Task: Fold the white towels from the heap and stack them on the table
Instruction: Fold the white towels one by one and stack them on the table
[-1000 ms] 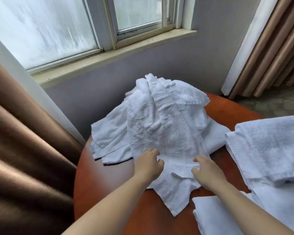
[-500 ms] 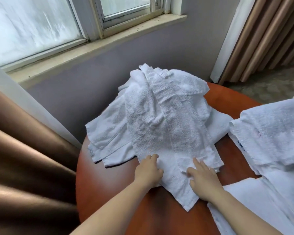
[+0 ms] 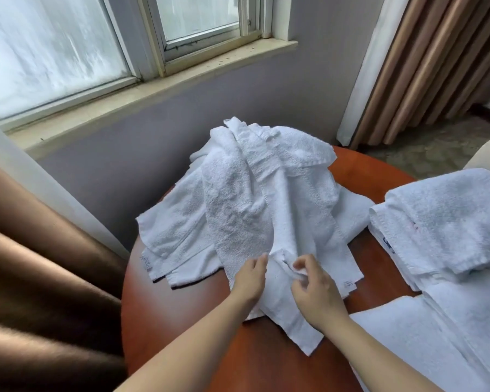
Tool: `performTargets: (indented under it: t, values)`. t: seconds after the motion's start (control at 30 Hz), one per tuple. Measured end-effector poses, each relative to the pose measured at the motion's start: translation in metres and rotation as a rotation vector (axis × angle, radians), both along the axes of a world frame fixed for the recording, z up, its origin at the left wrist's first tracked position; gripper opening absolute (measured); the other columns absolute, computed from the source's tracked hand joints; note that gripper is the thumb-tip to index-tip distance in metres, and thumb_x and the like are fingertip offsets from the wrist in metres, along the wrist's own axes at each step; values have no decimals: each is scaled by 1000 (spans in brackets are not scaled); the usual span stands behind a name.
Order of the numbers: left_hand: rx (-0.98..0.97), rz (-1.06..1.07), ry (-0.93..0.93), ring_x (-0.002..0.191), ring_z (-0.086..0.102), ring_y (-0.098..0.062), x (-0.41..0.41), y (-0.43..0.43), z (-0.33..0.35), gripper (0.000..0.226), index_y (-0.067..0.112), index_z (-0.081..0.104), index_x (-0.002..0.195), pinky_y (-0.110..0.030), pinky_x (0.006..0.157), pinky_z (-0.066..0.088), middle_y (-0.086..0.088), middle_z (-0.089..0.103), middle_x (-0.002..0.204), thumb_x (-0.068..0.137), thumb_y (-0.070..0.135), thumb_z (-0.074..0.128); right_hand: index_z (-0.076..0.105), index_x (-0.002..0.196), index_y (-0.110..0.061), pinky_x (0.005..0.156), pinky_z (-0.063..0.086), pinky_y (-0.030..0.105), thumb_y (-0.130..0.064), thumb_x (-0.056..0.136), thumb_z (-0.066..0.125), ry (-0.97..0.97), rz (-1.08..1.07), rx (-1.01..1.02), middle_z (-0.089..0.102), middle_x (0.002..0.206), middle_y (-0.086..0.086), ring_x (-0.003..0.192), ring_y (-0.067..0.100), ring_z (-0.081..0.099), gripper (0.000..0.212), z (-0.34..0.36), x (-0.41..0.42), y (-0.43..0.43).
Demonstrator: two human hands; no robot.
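Most of the job's left, I'd say: the heap [image 3: 255, 199] of white towels sits toward the table's [image 3: 198, 343] far edge, with a few folded ones [image 3: 447, 222] stacked at its right edge. Left hand [image 3: 251, 278] lies flat on the top towel [image 3: 280, 312], right hand [image 3: 314, 290] pinches a fold of it.

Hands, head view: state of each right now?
Left hand: open, resting flat on the top towel.
Right hand: closed, pinching a fold of that same towel.
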State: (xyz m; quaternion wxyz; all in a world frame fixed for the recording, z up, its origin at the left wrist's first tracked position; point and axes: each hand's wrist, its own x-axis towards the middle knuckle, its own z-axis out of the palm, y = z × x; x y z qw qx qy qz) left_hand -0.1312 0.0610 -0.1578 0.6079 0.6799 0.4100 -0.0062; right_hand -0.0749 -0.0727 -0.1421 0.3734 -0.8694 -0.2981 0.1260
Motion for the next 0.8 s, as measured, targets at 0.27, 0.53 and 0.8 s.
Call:
performTargets:
  t: [0.27,0.53,0.8]
  values:
    - [-491,213,-68,60,55,-24,18,-4,34,11,9,56,77,-28,58,41,-9,57,64,72,18,61,55,78,-9,60,37,30,-39,66,46,404,101,219,51,63,-3,56,6,41,33,24,-26,16]
    - [-854,216,-181,67,59,-30,-20,-16,48,17,5,51,69,-32,64,51,-16,56,74,64,21,49,55,71,-10,70,40,30,-10,92,48,560,-438,431,56,69,1,70,16,50,22,15,-14,0]
    - [-1040,75,-302,65,57,-31,-63,-19,60,30,-2,59,84,-33,65,51,-16,54,75,56,5,54,61,126,-2,102,41,46,-59,95,35,1341,-110,439,59,127,25,117,39,55,70,14,-13,7]
